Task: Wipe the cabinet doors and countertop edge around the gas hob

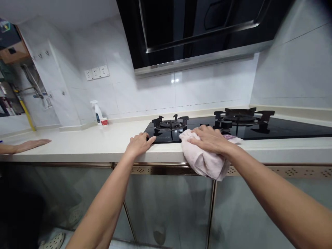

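Under my right hand (209, 139) is a pale pink cloth (206, 160), gripped and pressed onto the front edge of the black glass gas hob (166, 139). Part of the cloth hangs down over the counter front. A piece with a purple mark (232, 139) shows just right of the hand. My left hand (138, 143) lies on the white countertop (119, 138) at the hob's front left corner, its thumb out to the side and no object in it. Behind the hands stand the left burner (169, 123) and the right burner (240, 118).
A range hood (202, 34) hangs low above the hob. A white spray bottle (97, 113) and a red-and-white cup (104, 121) stand by the back wall. Another person's hand (32, 144) rests on the counter at far left. Cabinet doors (168, 207) lie below.
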Demonstrator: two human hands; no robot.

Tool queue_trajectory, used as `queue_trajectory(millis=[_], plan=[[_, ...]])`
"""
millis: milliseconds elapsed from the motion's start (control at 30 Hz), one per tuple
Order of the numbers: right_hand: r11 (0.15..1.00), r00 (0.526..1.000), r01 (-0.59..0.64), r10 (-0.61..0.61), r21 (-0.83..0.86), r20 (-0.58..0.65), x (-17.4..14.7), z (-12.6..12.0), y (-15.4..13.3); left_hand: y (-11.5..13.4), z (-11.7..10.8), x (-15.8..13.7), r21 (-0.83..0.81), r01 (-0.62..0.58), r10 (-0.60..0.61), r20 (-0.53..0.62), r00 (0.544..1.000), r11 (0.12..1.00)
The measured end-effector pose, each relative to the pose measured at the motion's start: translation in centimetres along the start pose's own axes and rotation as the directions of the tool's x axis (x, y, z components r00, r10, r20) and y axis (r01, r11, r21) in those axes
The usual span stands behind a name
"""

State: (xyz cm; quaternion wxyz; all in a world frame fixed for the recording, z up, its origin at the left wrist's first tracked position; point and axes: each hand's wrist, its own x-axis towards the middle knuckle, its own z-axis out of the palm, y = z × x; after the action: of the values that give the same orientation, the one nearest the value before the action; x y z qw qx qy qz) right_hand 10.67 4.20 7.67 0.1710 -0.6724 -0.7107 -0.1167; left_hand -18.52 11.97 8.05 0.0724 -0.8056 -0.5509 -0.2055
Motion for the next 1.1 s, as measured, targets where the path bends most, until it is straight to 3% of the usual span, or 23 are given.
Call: queue_trajectory(millis=[133, 300, 500, 633, 767, 967, 1100], plan=[[0.982, 0.985, 0.155, -0.161, 0.107, 0.055, 1.1, 0.3, -4.1, -0.1, 0.0, 0.1, -0.009, 0.0, 0.0, -0.001, 1.0, 1.0], [0.899, 0.914, 0.388, -0.403, 0.204, 0.036, 2.1, 0.7, -9.3, -0.5, 0.0, 0.2, -0.004, -0.002, 0.002, 0.012, 1.0, 1.0], [0.858, 0.888, 0.434, -0.46, 0.274, 0.032, 1.5, 0.4, -9.5, -0.8, 0.1, 0.3, 0.009, -0.007, 0.006, 0.015, 1.0, 1.0], [0.859, 0.894, 0.423, -0.448, 0.288, 0.024, 1.1, 0.4, -7.3, -0.9, 0.2, 0.4, 0.009, -0.005, 0.005, 0.005, 1.0, 1.0], [0.898, 0.935, 0.332, -0.354, 0.29, 0.024, 0.1, 0.2, -3.4, -0.8, 0.1, 0.4, 0.003, -0.01, 0.01, -0.003, 1.0, 1.0], [0.955, 0.984, 0.163, -0.174, 0.248, 0.025, -2.6, -0.6, 6.0, -0.6, -0.2, 0.4, 0.001, -0.017, 0.017, -0.009, 1.0, 1.0], [0.974, 0.995, -0.092, 0.098, 0.205, -0.02, -3.7, -0.4, 13.0, -0.5, -0.3, 0.3, 0.005, -0.023, 0.023, -0.015, 1.0, 1.0]])
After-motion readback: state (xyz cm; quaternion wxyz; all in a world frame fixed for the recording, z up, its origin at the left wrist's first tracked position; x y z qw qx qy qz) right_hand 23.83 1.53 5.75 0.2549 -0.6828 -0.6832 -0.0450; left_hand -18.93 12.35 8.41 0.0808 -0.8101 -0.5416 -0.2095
